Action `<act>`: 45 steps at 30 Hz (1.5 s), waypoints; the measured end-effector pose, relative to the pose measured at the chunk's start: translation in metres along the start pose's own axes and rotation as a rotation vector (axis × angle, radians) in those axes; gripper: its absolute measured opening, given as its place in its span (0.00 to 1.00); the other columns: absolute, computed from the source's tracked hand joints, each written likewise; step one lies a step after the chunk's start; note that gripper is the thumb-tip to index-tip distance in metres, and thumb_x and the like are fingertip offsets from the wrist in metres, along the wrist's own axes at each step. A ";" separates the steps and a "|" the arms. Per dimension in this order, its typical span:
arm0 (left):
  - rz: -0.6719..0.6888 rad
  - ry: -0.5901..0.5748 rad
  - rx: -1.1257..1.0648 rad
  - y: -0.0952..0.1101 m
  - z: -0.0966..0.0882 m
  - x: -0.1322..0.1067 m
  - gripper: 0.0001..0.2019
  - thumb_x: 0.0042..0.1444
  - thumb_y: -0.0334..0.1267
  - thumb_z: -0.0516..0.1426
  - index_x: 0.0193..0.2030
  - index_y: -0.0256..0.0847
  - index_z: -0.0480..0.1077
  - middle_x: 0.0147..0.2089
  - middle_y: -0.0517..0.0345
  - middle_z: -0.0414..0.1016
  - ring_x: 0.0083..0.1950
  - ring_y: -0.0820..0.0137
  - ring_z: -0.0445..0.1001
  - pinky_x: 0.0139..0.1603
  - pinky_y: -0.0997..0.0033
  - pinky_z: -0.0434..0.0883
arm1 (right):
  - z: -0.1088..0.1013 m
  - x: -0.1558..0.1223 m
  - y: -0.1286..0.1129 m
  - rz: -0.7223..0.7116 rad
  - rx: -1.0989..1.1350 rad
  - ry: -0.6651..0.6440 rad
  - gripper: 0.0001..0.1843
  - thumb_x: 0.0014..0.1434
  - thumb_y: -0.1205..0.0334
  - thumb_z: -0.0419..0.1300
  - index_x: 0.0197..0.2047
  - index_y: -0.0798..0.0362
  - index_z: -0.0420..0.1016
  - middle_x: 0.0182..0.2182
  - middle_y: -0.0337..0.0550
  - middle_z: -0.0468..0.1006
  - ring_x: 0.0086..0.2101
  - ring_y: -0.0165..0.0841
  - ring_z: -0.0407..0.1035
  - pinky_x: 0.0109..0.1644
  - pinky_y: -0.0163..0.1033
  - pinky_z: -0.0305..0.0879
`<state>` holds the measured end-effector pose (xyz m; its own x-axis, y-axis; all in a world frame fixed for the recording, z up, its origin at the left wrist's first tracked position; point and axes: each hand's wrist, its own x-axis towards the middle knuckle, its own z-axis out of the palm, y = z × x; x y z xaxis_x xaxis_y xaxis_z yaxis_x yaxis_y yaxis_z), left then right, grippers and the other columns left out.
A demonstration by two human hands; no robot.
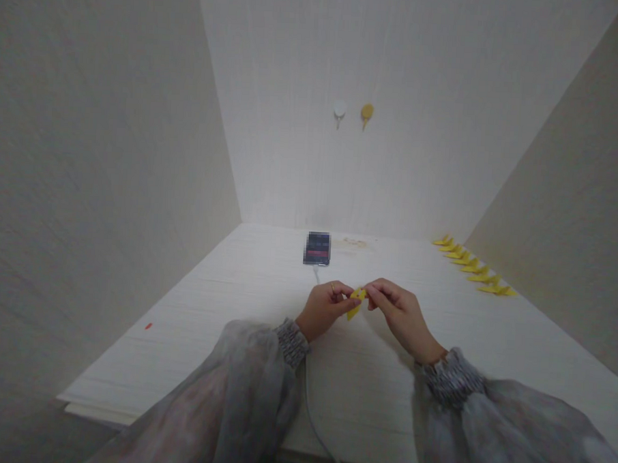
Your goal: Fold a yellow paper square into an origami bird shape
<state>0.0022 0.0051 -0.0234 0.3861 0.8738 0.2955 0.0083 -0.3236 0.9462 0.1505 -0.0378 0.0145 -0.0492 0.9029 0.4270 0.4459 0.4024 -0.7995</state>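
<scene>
A small piece of folded yellow paper [355, 308] is held between my two hands, above the middle of the white table. My left hand [327, 306], with a ring on one finger, pinches its left side between thumb and fingers. At its upper right edge, my right hand [398, 316] has thumb and fingertips closed on the paper. The fingertips cover part of the piece, so its full shape is hidden. Several folded yellow paper figures [466, 262] with upright points stand in a row along the table's right edge.
A phone [317, 249] lies near the back wall, its white cable [309, 402] running toward me between my arms. Walls enclose the table [192, 322] on three sides. A white hook [339, 111] and a yellow hook [367, 112] are on the back wall. A red scrap [148, 326] lies at left.
</scene>
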 end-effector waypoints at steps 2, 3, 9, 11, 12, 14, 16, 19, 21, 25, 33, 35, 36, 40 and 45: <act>-0.016 0.010 -0.020 0.000 -0.002 0.000 0.14 0.41 0.46 0.57 0.28 0.34 0.68 0.17 0.66 0.57 0.18 0.82 0.52 0.18 0.80 0.50 | 0.001 0.001 0.000 0.030 0.092 0.013 0.11 0.55 0.59 0.48 0.30 0.55 0.69 0.22 0.38 0.67 0.24 0.28 0.61 0.29 0.33 0.58; -0.024 0.009 -0.029 0.000 -0.003 -0.001 0.15 0.41 0.46 0.57 0.28 0.34 0.68 0.17 0.66 0.57 0.18 0.82 0.52 0.18 0.80 0.50 | 0.001 0.001 0.001 0.041 0.118 0.023 0.12 0.55 0.59 0.48 0.30 0.55 0.69 0.22 0.38 0.67 0.24 0.28 0.61 0.29 0.33 0.58; -0.065 -0.034 -0.064 0.002 -0.004 -0.003 0.16 0.41 0.46 0.57 0.29 0.33 0.68 0.17 0.66 0.59 0.17 0.82 0.53 0.18 0.80 0.51 | 0.005 0.002 0.003 0.078 0.158 -0.057 0.09 0.51 0.58 0.54 0.28 0.55 0.69 0.21 0.37 0.66 0.24 0.27 0.59 0.29 0.33 0.56; -0.071 -0.040 -0.047 0.002 -0.003 -0.003 0.16 0.40 0.47 0.57 0.29 0.33 0.68 0.17 0.65 0.59 0.17 0.82 0.53 0.18 0.80 0.51 | 0.006 0.002 0.005 0.074 0.151 -0.092 0.08 0.50 0.58 0.55 0.28 0.55 0.68 0.22 0.37 0.66 0.24 0.27 0.58 0.28 0.32 0.56; -0.073 -0.046 -0.035 0.002 -0.003 -0.003 0.16 0.41 0.47 0.57 0.29 0.33 0.68 0.17 0.65 0.60 0.17 0.82 0.53 0.18 0.80 0.50 | 0.006 0.001 0.006 0.068 0.136 -0.099 0.08 0.50 0.59 0.55 0.27 0.55 0.68 0.22 0.37 0.65 0.24 0.27 0.58 0.28 0.32 0.55; -0.075 -0.060 -0.011 0.003 -0.003 -0.003 0.16 0.41 0.47 0.57 0.29 0.33 0.69 0.17 0.65 0.60 0.18 0.82 0.54 0.18 0.79 0.50 | 0.005 0.001 0.008 0.048 0.094 -0.096 0.08 0.51 0.59 0.54 0.26 0.55 0.67 0.21 0.36 0.64 0.23 0.26 0.57 0.27 0.32 0.54; -0.072 -0.070 0.004 0.003 -0.002 -0.003 0.16 0.41 0.47 0.56 0.29 0.33 0.69 0.17 0.65 0.60 0.18 0.82 0.54 0.18 0.79 0.50 | 0.005 0.000 0.010 0.027 0.052 -0.080 0.08 0.51 0.60 0.54 0.25 0.55 0.66 0.20 0.35 0.63 0.22 0.26 0.56 0.26 0.32 0.53; -0.074 -0.083 0.001 0.003 -0.002 -0.003 0.16 0.41 0.47 0.57 0.29 0.34 0.69 0.16 0.66 0.59 0.18 0.82 0.53 0.18 0.80 0.50 | 0.004 0.000 0.009 -0.004 -0.009 -0.053 0.08 0.51 0.61 0.53 0.24 0.54 0.66 0.19 0.35 0.62 0.22 0.26 0.56 0.26 0.32 0.54; -0.082 -0.086 -0.022 0.004 -0.002 -0.002 0.16 0.41 0.47 0.57 0.29 0.34 0.69 0.17 0.66 0.59 0.17 0.82 0.53 0.17 0.80 0.50 | 0.004 0.000 0.006 -0.022 -0.052 -0.037 0.08 0.52 0.61 0.53 0.24 0.54 0.66 0.20 0.36 0.64 0.23 0.27 0.58 0.27 0.33 0.55; -0.111 -0.080 -0.090 0.006 -0.003 -0.002 0.15 0.40 0.46 0.57 0.28 0.33 0.68 0.16 0.67 0.58 0.17 0.83 0.53 0.17 0.80 0.51 | 0.005 0.000 0.003 -0.042 -0.111 -0.029 0.09 0.52 0.60 0.53 0.26 0.54 0.69 0.22 0.38 0.67 0.25 0.28 0.61 0.29 0.33 0.57; -0.085 -0.099 -0.084 0.004 -0.003 -0.001 0.15 0.41 0.46 0.57 0.29 0.33 0.68 0.17 0.65 0.61 0.17 0.82 0.55 0.17 0.80 0.53 | 0.003 -0.002 -0.001 -0.061 -0.046 -0.010 0.11 0.52 0.57 0.52 0.24 0.54 0.68 0.22 0.38 0.67 0.26 0.29 0.62 0.31 0.34 0.58; -0.070 -0.116 -0.092 0.002 -0.004 -0.001 0.15 0.41 0.45 0.58 0.29 0.34 0.68 0.19 0.64 0.61 0.18 0.82 0.55 0.18 0.80 0.54 | 0.001 0.000 0.002 -0.013 0.103 -0.019 0.13 0.54 0.55 0.50 0.30 0.53 0.69 0.26 0.40 0.69 0.30 0.30 0.64 0.36 0.36 0.59; -0.055 -0.131 -0.091 0.002 -0.004 -0.001 0.14 0.41 0.45 0.58 0.29 0.34 0.68 0.20 0.64 0.62 0.18 0.83 0.56 0.18 0.80 0.54 | 0.001 0.001 0.004 0.028 0.183 -0.014 0.14 0.55 0.54 0.49 0.34 0.53 0.69 0.29 0.41 0.70 0.32 0.31 0.64 0.39 0.37 0.59; 0.013 -0.230 -0.059 0.005 -0.008 -0.002 0.13 0.42 0.43 0.58 0.28 0.34 0.68 0.24 0.61 0.63 0.19 0.83 0.57 0.19 0.80 0.55 | 0.005 0.003 0.018 0.249 0.466 -0.308 0.20 0.54 0.48 0.48 0.33 0.56 0.71 0.30 0.44 0.73 0.32 0.32 0.66 0.40 0.41 0.60; 0.028 -0.317 -0.032 0.007 -0.014 -0.001 0.14 0.47 0.46 0.53 0.29 0.34 0.67 0.25 0.61 0.61 0.20 0.82 0.56 0.19 0.79 0.54 | 0.009 0.001 0.023 0.312 0.526 -0.438 0.15 0.48 0.51 0.56 0.27 0.57 0.71 0.25 0.42 0.72 0.27 0.29 0.64 0.34 0.36 0.59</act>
<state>-0.0106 0.0067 -0.0149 0.6541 0.7064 0.2705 -0.0333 -0.3304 0.9432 0.1528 -0.0265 -0.0078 -0.3900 0.9204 0.0279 0.0173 0.0376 -0.9991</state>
